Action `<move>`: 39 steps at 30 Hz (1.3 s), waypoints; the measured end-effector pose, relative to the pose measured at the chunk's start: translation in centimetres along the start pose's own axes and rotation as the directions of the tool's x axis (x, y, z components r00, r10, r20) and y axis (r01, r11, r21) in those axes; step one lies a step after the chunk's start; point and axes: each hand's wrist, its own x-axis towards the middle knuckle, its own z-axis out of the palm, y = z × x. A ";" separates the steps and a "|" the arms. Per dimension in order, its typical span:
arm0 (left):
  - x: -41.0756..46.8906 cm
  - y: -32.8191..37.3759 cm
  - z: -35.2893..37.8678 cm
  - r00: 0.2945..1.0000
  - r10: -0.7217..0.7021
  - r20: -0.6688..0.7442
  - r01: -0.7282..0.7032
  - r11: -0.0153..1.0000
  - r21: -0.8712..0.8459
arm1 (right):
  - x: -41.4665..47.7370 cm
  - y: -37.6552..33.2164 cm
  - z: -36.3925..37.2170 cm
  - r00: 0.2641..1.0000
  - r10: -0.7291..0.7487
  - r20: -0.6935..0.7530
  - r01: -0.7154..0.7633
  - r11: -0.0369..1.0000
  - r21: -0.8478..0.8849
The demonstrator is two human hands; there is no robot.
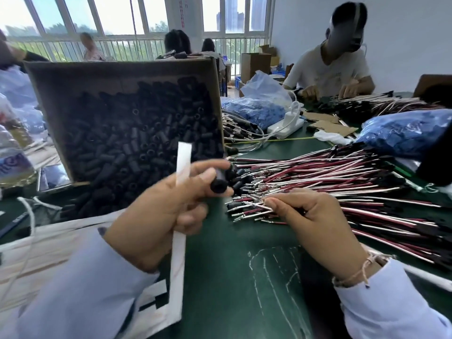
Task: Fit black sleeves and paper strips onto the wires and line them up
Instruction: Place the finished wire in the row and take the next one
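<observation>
No legible text is found. Red characters are seen on the white pillar [184,13] between the windows, too blurred to be read. Pale print is carried on the bottle label [11,165] at the left edge, not decipherable. White chalk marks [274,272] are drawn on the green tabletop [232,241]; no letters or numbers are made out.

Left hand [156,214] gripped a sleeve [219,183] and paper strip [182,182], box of sleeves [132,133] just behind it, wire pile [330,187] to its right under the right hand [310,216].
</observation>
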 end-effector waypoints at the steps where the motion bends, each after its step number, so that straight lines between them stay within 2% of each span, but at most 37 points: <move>1: -0.8 -0.9 0.2 0.998 -0.039 -0.039 0.038 0.999 -0.018 | -0.2 -0.2 0.1 1.000 -0.026 0.004 0.026 1.000 0.009; 5: -1.9 -3.9 0.1 0.968 -0.192 -0.160 0.171 0.976 -0.133 | -1.2 -1.0 1.2 0.986 -0.165 0.026 0.164 0.985 0.048; 8: -1.9 -4.7 -0.2 0.971 -0.191 -0.142 0.167 0.972 -0.163 | -1.7 -1.6 1.6 0.969 -0.247 0.021 0.245 0.968 0.049; 11: -1.9 -5.1 -0.3 0.977 -0.182 -0.114 0.163 0.974 -0.159 | -1.9 -1.9 1.7 0.964 -0.263 0.027 0.263 0.965 -0.009; 19: -2.0 -5.2 -0.2 0.974 -0.177 -0.144 0.156 0.977 -0.144 | -2.0 -1.9 1.7 0.948 -0.316 0.029 0.317 0.943 -0.101; 24: -2.1 -5.0 -0.2 0.980 -0.133 -0.147 0.127 0.991 -0.051 | -2.1 -2.1 1.6 0.928 -0.371 0.044 0.372 0.906 -0.202; 28: -2.4 -4.9 0.2 0.976 -0.004 -0.219 0.031 0.992 0.120 | -2.7 -2.4 2.0 0.905 -0.424 0.025 0.411 0.859 -0.305; 33: -2.6 -5.1 0.7 0.936 0.093 -0.339 -0.023 0.978 0.207 | -3.1 -2.7 2.3 0.880 -0.474 -0.029 0.421 0.807 -0.415; 36: -2.7 -5.2 0.7 0.929 0.095 -0.358 -0.021 0.978 0.206 | -3.2 -2.6 2.4 0.887 -0.462 -0.025 0.415 0.820 -0.394; 39: -2.7 -5.3 0.7 0.924 0.100 -0.368 -0.037 0.984 0.173 | -3.0 -2.6 2.6 0.920 -0.392 -0.005 0.377 0.889 -0.258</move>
